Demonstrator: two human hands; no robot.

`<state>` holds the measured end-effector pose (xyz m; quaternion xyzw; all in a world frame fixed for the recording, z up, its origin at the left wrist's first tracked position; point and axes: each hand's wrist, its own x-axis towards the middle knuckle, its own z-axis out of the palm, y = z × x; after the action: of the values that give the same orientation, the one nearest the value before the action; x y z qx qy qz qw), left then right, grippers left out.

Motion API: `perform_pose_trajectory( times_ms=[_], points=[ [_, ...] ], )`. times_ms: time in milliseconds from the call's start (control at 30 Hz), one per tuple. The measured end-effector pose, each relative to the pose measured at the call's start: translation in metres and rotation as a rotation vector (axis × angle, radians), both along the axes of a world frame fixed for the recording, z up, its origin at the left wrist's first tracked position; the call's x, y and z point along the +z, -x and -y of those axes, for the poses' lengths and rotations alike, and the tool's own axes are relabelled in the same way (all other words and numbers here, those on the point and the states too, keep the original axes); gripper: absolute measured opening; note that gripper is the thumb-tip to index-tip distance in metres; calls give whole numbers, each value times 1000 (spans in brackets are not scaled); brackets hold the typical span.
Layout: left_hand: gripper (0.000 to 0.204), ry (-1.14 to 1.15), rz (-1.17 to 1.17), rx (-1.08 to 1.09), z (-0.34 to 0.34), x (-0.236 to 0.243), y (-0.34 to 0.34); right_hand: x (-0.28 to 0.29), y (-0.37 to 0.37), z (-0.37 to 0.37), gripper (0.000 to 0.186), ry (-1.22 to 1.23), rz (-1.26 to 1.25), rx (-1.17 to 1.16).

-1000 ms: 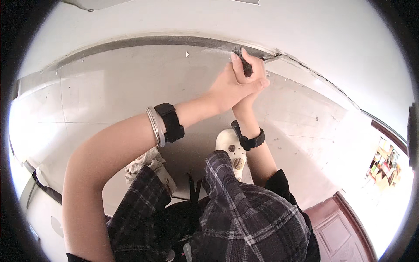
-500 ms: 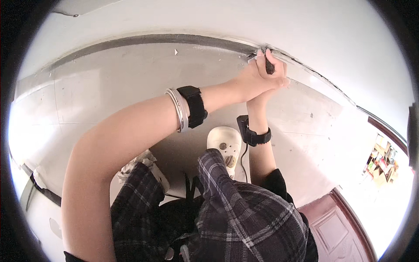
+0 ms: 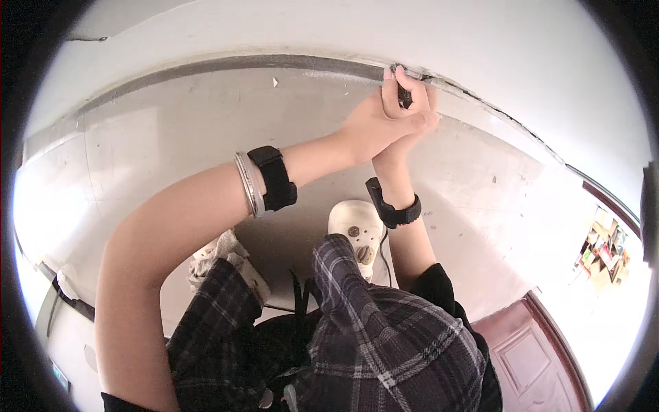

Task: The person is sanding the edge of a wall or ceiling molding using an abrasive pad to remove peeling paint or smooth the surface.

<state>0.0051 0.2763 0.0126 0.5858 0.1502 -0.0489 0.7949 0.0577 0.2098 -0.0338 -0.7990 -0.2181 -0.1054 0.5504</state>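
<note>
Both hands closed, overlapped into one grip: left hand (image 3: 376, 125) laid over right hand (image 3: 424, 103), fingers curled tight round a dark, narrow object (image 3: 406, 99), mostly hidden, so can't tell its full shape. Object's at the floor's (image 3: 206, 120) far edge, right of middle, up by the right end of the dark strip (image 3: 274, 62) along the wall (image 3: 288, 27); can't tell if its tip touches either.

Slim dark object (image 3: 405, 99), mostly hidden
</note>
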Motion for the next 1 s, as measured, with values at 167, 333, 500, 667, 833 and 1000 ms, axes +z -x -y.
perform_pose_trajectory(
  times_ms=[167, 333, 500, 667, 833, 1000],
  points=[
    [72, -110, -251, 177, 3, 25, 0, 2, 9, -10, 7, -32, -19, 23],
    [70, -79, -84, 219, 0, -2, 19, 1, 16, -20, 7, -61, 5, 110],
    [69, -6, -70, 319, -12, -5, 35, 14, 30, -30, 16, -18, -188, 297],
    [70, -30, -112, 284, 5, -11, 45, 9, 40, -13, 20, 9, -247, 258],
    [69, -92, -160, 247, 19, -24, 47, 12, 44, 4, 21, 49, -394, 233],
    [71, -174, -107, 132, 23, -8, 31, 10, 36, 15, 27, -53, -421, 204]
  ],
)
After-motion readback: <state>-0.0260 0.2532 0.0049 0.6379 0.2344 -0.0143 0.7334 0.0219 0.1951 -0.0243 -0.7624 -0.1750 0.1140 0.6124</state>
